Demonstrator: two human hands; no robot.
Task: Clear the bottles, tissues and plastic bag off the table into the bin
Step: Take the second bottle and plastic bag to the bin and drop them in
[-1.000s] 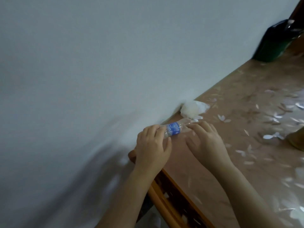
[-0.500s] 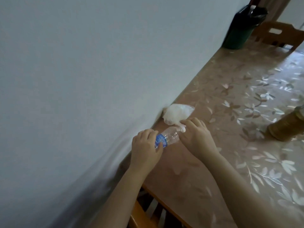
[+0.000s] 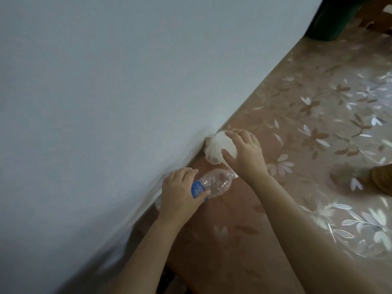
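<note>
Grip of the left hand is closed round the clear bottle, held on its side just over the counter, ready for carrying. The right hand curves thumb and fingers round the white bundle beside the wall, probably to take both in one trip. The dark bin stands well apart.

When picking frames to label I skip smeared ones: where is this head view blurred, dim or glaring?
Head view: dim, flat light; motion smear low on the wall and on the green bin at top right; glare on the glossy tablecloth at right; left hand, right hand, bottle and white bag are fairly sharp.
</note>
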